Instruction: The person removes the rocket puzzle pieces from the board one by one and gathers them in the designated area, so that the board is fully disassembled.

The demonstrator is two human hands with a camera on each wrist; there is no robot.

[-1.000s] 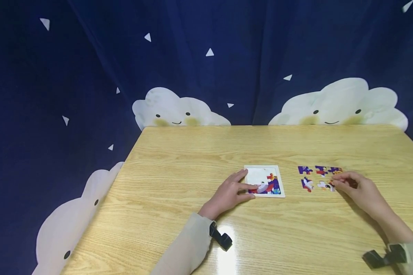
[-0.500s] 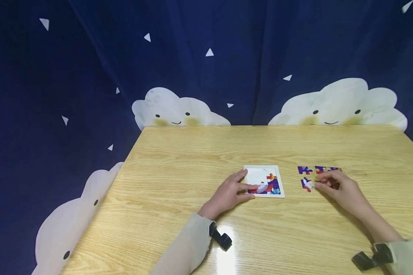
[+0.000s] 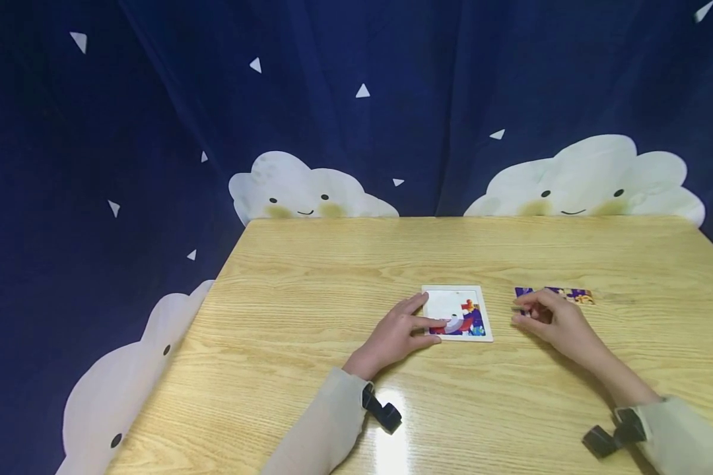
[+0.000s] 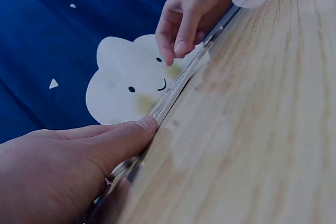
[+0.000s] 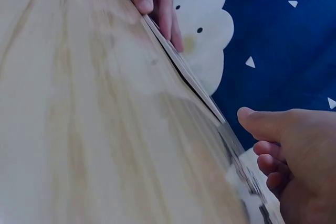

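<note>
My left hand (image 3: 393, 333) rests on the left side of a small white-rimmed jigsaw puzzle tray (image 3: 486, 330), fingers spread over its rim and picture. Colourful pieces fill the tray's lower and right part; its upper left is pale. My right hand (image 3: 561, 328) is to the right of the tray, above the loose pieces, pinching a small puzzle piece (image 3: 517, 309) seen nearly edge-on between thumb and fingers. Beyond that hand lies a row of loose puzzle pieces (image 3: 583, 297); other loose pieces are hidden beneath the hand. In the left wrist view, my left thumb (image 4: 142, 129) lies along the tray's edge.
Everything lies on a wood-grain table (image 3: 309, 277). Behind it hangs a dark blue curtain (image 3: 356, 132) with white clouds and triangles. Black straps with camera mounts (image 3: 383, 410) sit on both wrists, over light sleeves.
The right hand has moved left across the loose pieces toward the tray, a puzzle piece between its fingertips. The left hand and the tray have stayed in place.
</note>
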